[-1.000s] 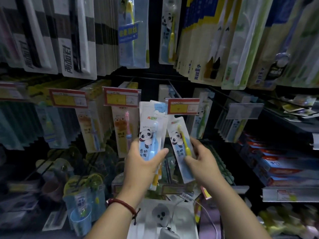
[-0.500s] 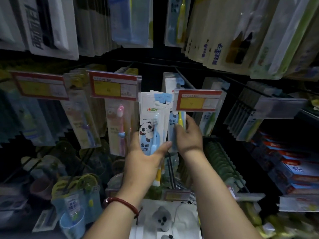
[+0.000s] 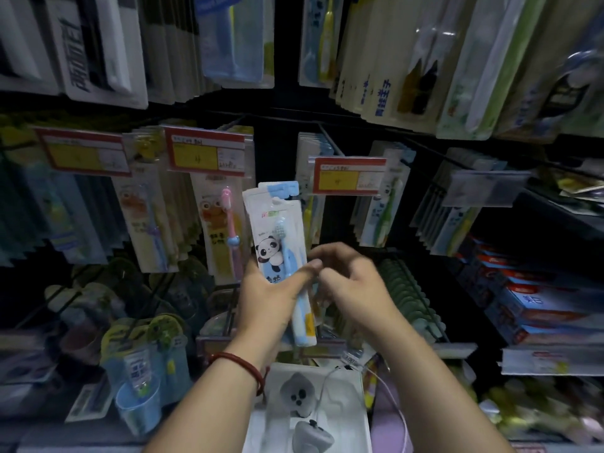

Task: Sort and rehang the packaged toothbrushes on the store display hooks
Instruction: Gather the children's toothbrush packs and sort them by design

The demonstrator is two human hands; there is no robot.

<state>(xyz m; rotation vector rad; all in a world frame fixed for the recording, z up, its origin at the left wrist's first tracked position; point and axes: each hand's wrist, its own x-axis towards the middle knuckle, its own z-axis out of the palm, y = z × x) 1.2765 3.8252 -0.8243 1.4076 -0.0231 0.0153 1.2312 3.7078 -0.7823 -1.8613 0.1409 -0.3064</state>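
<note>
My left hand [image 3: 271, 295] grips a small stack of panda toothbrush packs [image 3: 277, 237] upright in front of the middle hook row; the front pack shows a blue brush. My right hand [image 3: 353, 282] is just right of the stack, blurred, its curled fingers at the stack's right edge beside my left thumb. Whether it pinches a pack is unclear. Behind the stack, more panda packs [image 3: 313, 148] hang on a hook under a red and yellow price tag [image 3: 348, 174], with a yellow-brush pack [image 3: 309, 210] at the front.
Frog-print brush packs [image 3: 222, 217] hang to the left under their own price tag [image 3: 206, 152]. Adult brush packs crowd the top row. Toothpaste boxes [image 3: 539, 305] lie on shelves at right, blue cups [image 3: 137, 403] at lower left, a white box [image 3: 327, 420] below my wrists.
My right hand left the yellow-brush panda pack on the hook under the price tag and came back down to the stack. The view moved closer to the shelf.
</note>
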